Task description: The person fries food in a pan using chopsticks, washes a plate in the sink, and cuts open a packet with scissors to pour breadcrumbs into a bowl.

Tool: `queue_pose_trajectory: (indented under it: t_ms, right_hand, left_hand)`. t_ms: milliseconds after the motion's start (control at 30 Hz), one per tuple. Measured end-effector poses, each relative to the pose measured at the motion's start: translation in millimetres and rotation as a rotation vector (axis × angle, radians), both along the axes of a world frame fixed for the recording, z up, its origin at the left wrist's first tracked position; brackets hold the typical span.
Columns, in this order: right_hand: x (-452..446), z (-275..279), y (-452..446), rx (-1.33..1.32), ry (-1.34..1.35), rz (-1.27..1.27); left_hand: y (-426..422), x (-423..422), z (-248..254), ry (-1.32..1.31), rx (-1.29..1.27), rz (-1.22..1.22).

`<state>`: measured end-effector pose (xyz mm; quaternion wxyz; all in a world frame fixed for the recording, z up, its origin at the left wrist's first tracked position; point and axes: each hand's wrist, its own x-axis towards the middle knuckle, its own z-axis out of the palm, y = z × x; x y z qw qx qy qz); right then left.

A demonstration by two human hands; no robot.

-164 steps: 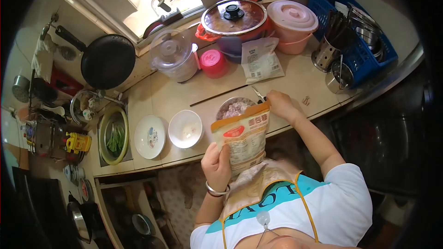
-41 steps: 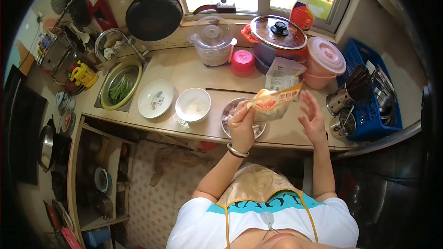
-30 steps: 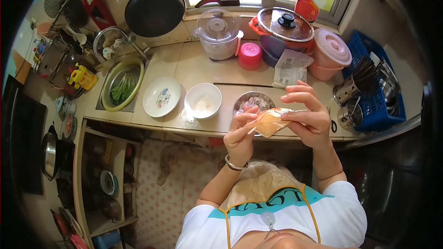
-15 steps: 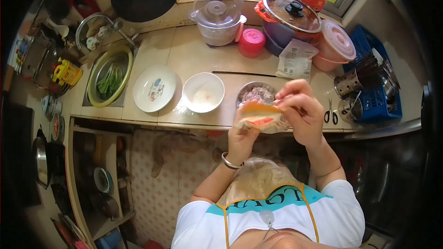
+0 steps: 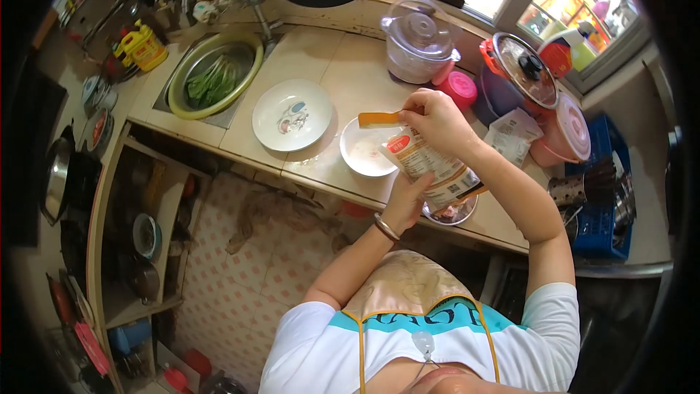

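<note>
My left hand (image 5: 406, 203) grips the lower part of a printed food packet (image 5: 430, 163), white and orange with a red label. Fingers of my right hand (image 5: 436, 122) are pinched on an orange strip (image 5: 378, 120) at the packet's top. Whether that strip is still joined to the packet is hidden by the fingers. The packet's upper end tilts over a white bowl (image 5: 357, 152) with a little pale stuff in it. Partly covered by the packet, a metal bowl of minced-looking meat (image 5: 456, 214) stands near the counter's front edge.
A patterned white plate (image 5: 273, 120) lies to the left. Leafy greens (image 5: 213, 82) sit in a yellow-rimmed basin (image 5: 255, 51) in the sink. Behind are a clear lidded pot (image 5: 415, 51), a pink jar (image 5: 459, 90) and a glass-lidded pot (image 5: 503, 95); a blue rack (image 5: 620, 248) is at right.
Both hands have shifted with the packet toward the white bowl, turning its printed face into view. The orange strip now sticks out leftward from my right fingers. The camera view has turned.
</note>
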<state>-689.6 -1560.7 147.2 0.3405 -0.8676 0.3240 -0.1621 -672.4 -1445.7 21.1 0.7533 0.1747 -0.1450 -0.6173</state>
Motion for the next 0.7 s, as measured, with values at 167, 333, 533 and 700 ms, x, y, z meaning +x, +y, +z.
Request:
queue_pose_trajectory:
  t_ms: [167,333,533,700]
  right_hand:
    - [29.8,-3.3,-5.7,0.017,0.153,0.018]
    - [45.0,-12.7,-8.2,-0.032,0.190,0.040]
    - [54.9,-32.7,-17.3,-0.089,0.286,0.060]
    - [57.2,-31.7,-14.2,-0.084,0.360,0.060]
  left_hand:
    - [-6.4,4.4,-3.8,0.255,-0.042,-0.078]
    - [-11.3,6.0,-14.2,0.339,-0.066,-0.088]
    - [-17.4,3.8,-24.5,0.483,-0.095,-0.135]
    - [-14.4,6.2,-17.7,0.502,-0.056,-0.151]
